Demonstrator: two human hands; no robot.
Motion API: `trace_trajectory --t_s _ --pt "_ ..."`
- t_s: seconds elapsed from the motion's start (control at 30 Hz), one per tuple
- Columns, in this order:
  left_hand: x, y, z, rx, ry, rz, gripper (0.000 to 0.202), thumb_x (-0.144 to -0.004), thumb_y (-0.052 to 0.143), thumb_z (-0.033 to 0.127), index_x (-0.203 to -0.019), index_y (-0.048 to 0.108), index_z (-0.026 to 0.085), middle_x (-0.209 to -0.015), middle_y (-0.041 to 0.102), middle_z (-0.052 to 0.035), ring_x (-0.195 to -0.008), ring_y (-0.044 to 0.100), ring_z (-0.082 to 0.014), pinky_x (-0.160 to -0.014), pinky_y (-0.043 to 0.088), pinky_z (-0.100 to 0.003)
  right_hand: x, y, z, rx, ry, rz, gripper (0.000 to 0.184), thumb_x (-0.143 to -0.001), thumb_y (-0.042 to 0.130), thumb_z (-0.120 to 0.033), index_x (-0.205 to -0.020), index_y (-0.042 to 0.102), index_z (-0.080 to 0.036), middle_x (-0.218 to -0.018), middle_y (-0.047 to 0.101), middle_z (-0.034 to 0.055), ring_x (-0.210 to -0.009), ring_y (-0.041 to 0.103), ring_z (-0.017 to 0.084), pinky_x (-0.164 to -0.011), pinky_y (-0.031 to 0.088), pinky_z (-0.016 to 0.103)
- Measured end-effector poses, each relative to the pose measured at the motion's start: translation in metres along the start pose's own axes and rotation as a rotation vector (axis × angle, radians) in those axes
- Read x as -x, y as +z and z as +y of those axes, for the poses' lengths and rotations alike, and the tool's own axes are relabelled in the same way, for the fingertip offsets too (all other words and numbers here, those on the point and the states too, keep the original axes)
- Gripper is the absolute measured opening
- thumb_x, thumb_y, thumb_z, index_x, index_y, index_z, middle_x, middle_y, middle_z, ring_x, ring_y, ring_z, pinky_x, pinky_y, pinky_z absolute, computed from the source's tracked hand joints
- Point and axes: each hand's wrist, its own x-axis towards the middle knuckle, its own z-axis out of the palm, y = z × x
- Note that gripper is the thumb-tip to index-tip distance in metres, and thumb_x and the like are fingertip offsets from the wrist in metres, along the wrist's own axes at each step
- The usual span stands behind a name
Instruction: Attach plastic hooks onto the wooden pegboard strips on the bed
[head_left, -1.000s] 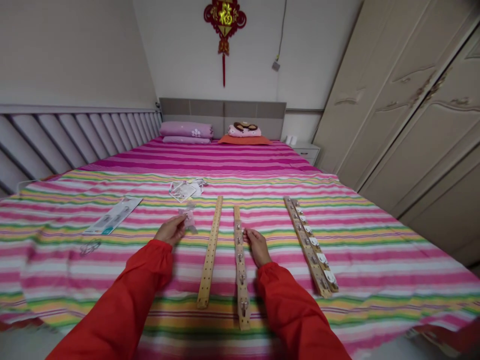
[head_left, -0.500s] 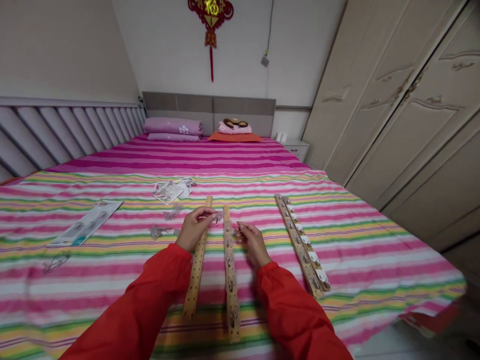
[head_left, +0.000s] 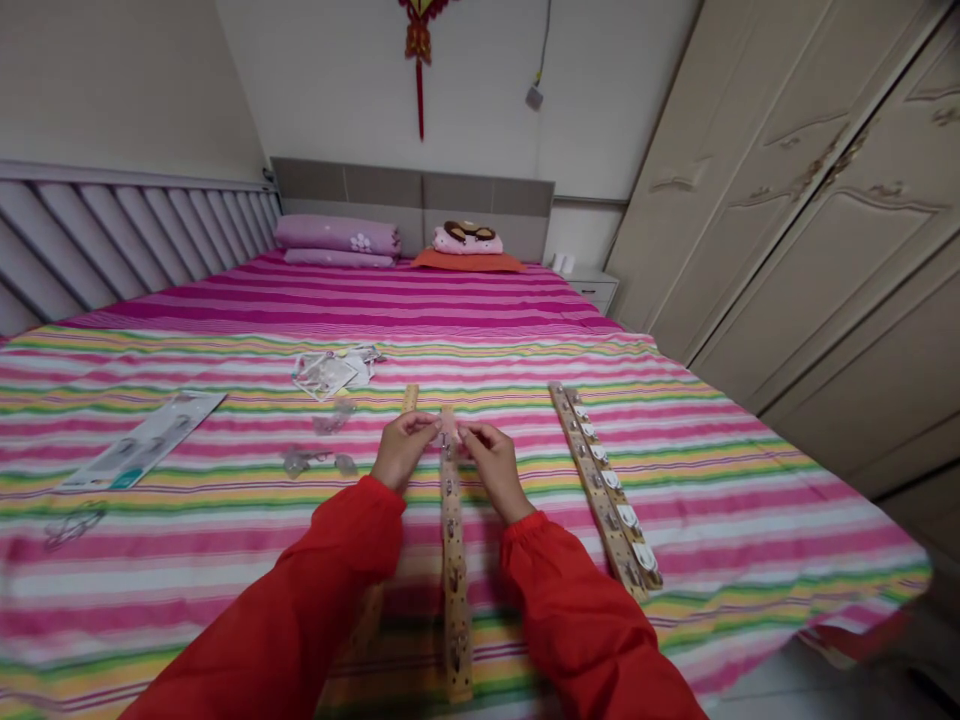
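Note:
A narrow wooden strip [head_left: 454, 560] lies lengthwise before me, with several clear plastic hooks with metal prongs along it. At its far end both hands come together over a clear adhesive hook [head_left: 448, 438]. My left hand [head_left: 401, 445] pinches that hook's left side between thumb and fingertips. From the right, my right hand [head_left: 493, 462] closes thumb and fingers on its other edge; the fingertips partly cover it. A second wooden strip [head_left: 410, 398] with holes runs under my left hand and sleeve, mostly hidden.
Two strips fitted with hooks [head_left: 596, 480] lie to the right, one bearing white discs. Loose clear hooks [head_left: 296, 460], packaging [head_left: 334, 370], a long hook pack [head_left: 142, 440] and a wire bundle [head_left: 75, 522] lie left on the striped bedspread [head_left: 225, 580]. Wardrobe doors [head_left: 817, 260] stand at right.
My left hand has brought the clear hook right, onto the far end of the middle strip. My right hand has moved in from the right to meet it. The view has tilted slightly down.

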Motion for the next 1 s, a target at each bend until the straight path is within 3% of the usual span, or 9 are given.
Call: trace_trajectory --t_s 0.13,0.33,0.53,0.7,0.83,1.0 --pt "-0.002 0.01 -0.001 0.01 0.021 0.03 0.035 -0.046 0.081 0.037 -0.068 0.065 0.015 -0.061 0.064 -0.0004 -0.059 0.056 -0.0124 -0.059 0.043 -0.025 -0.002 0.002 0.001 0.06 -0.06 -0.022 0.017 -0.068 0.072 -0.033 -0.08 0.074 -0.021 -0.079 0.071 0.0016 -0.074 0.061 0.016 -0.07 0.049 0.029" --pt "0.0 0.022 -0.004 0.013 0.046 0.006 0.033 -0.05 0.081 0.037 -0.07 0.066 0.015 -0.064 0.065 -0.0011 -0.062 0.058 -0.0134 -0.058 0.044 -0.025 0.0 0.004 0.007 -0.162 0.129 -0.068 0.028 -0.063 0.077 -0.033 -0.087 0.072 -0.019 -0.081 0.072 0.0014 -0.073 0.064 0.016 -0.066 0.053 0.028" --pt "0.001 0.025 -0.002 0.173 -0.146 -0.09 0.036 -0.052 0.081 0.038 -0.073 0.067 0.013 -0.061 0.062 0.0008 -0.056 0.053 -0.0086 -0.054 0.04 -0.021 -0.002 0.002 0.01 -0.381 0.227 -0.064 0.025 -0.061 0.08 -0.028 -0.082 0.072 -0.017 -0.08 0.073 0.0024 -0.072 0.067 0.016 -0.067 0.055 0.027" --pt "0.001 0.025 0.004 0.274 -0.192 -0.045 0.039 -0.047 0.083 0.037 -0.073 0.067 0.012 -0.065 0.063 -0.0002 -0.061 0.056 -0.0079 -0.058 0.044 -0.02 -0.007 -0.004 0.009 -0.489 0.248 -0.065 0.022 -0.058 0.079 -0.02 -0.079 0.073 -0.018 -0.082 0.074 0.0021 -0.074 0.067 0.014 -0.07 0.055 0.024" --pt "0.002 0.025 0.001 0.27 -0.163 -0.079 0.041 -0.047 0.084 0.039 -0.073 0.067 0.012 -0.063 0.062 0.0007 -0.06 0.056 -0.0076 -0.062 0.047 -0.021 -0.009 -0.004 0.009 -0.439 0.232 -0.04 0.02 -0.056 0.079 -0.019 -0.076 0.073 -0.018 -0.076 0.073 0.0009 -0.069 0.065 0.014 -0.072 0.054 0.026" --pt "-0.003 0.023 -0.006 0.099 -0.044 -0.067 0.05 -0.045 0.086 0.036 -0.085 0.067 0.012 -0.074 0.066 -0.0017 -0.067 0.06 -0.0114 -0.065 0.048 -0.024 -0.009 -0.001 0.004 -0.162 0.046 0.001 0.012 -0.062 0.075 -0.024 -0.073 0.071 -0.019 -0.069 0.071 -0.0003 -0.066 0.063 0.015 -0.069 0.053 0.03"
